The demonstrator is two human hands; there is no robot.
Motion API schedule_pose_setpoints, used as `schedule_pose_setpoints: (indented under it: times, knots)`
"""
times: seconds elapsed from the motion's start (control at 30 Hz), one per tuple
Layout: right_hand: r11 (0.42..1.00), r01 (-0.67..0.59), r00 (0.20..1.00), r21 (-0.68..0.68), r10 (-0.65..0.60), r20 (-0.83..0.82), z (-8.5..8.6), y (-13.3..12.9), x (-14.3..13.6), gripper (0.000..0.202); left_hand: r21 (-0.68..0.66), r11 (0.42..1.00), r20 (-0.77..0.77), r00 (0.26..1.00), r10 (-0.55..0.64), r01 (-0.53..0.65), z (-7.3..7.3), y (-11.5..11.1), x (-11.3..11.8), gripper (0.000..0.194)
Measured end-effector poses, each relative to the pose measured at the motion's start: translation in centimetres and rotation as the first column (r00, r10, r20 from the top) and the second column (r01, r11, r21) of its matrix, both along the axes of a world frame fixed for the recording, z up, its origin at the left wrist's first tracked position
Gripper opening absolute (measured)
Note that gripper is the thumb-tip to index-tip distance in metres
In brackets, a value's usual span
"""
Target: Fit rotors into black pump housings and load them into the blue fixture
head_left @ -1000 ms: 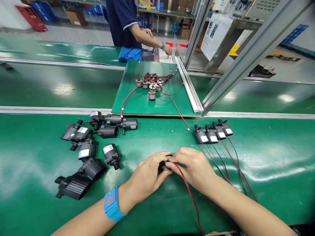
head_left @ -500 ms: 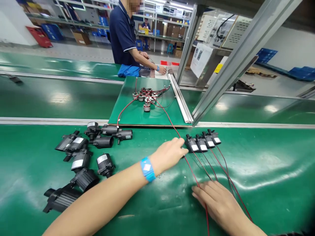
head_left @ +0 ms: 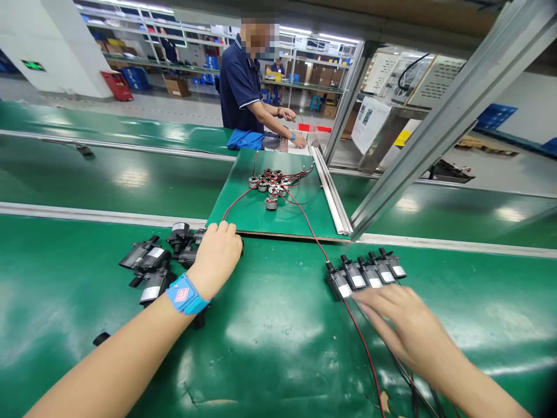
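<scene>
My left hand (head_left: 219, 253) is curled over a black pump in the left group, with its fingertips hidden; a dark end of that pump (head_left: 242, 246) shows beside the fingers. My right hand (head_left: 398, 313), a little blurred, stretches its fingers beside the row at right, thumb apart. Nearest its fingertips lies a black ribbed pump (head_left: 338, 281) with a white label. From this pump's bottom a red wire (head_left: 366, 346) runs toward me, and another red wire (head_left: 310, 222) meets its top. Several similar pumps (head_left: 369, 271) stand side by side there, partly behind the right hand.
On a raised green board (head_left: 250, 215) sit several small round motor parts (head_left: 272, 188) with red and dark wires. White rails (head_left: 333, 197) and a metal post (head_left: 413, 136) edge it on the right. A co-worker (head_left: 239, 87) stands across the green bench (head_left: 270, 360).
My left hand has left the pump at right, which now lies at the row's left end, and reached the left group. My right hand has moved up off the wire toward the row.
</scene>
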State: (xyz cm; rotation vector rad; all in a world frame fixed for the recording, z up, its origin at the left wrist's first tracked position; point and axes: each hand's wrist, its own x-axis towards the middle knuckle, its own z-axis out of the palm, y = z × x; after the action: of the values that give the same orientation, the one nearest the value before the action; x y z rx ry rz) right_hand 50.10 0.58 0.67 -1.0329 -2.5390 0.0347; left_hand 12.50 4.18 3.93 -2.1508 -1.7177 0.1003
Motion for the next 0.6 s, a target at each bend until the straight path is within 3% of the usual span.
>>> schedule_pose_setpoints:
  times: [0.1,0.2,0.27,0.33,0.4,0.47,0.53,0.6]
  knots:
    - [1.0,-0.017,0.998,-0.016,0.016,-0.058,0.8,5.9,-6.3,0.02,-0.025,1.0,-0.033,0.999,-0.012,0.011,-1.5,-1.6,0.0,0.028]
    - [0.995,0.085,0.995,-0.055,-0.087,-0.041,1.4,11.5,-13.2,0.027,-0.053,0.997,-0.032,0.998,-0.054,0.052,-3.0,-4.5,1.8,0.025]
    - [0.969,0.209,0.977,-0.128,-0.213,-0.018,1.6,14.6,-17.1,0.041,-0.093,0.991,0.04,0.995,-0.094,0.098,-3.9,-6.6,3.1,0.024]
    - [0.926,0.325,0.944,-0.194,-0.33,0.005,1.7,17.0,-20.3,0.059,-0.154,0.976,0.234,0.966,-0.112,0.151,-4.5,-8.4,3.9,0.032]
    - [0.892,0.38,0.917,-0.247,-0.398,-0.027,1.5,18.8,-22.6,0.072,-0.189,0.957,0.504,0.858,-0.098,0.221,-4.8,-9.6,4.3,0.038]
    - [0.881,0.376,0.902,-0.286,-0.419,-0.104,1.2,19.8,-23.8,0.068,-0.179,0.943,0.726,0.685,-0.064,0.279,-5.0,-10.2,4.1,0.038]
    - [0.884,0.347,0.895,-0.313,-0.412,-0.17,0.8,20.2,-23.9,0.057,-0.155,0.943,0.846,0.533,-0.028,0.296,-5.2,-10.2,3.6,0.036]
    - [0.887,0.316,0.9,-0.338,-0.393,-0.189,0.5,19.7,-23.2,0.049,-0.153,0.951,0.896,0.444,0.019,0.268,-5.5,-10.1,3.0,0.036]
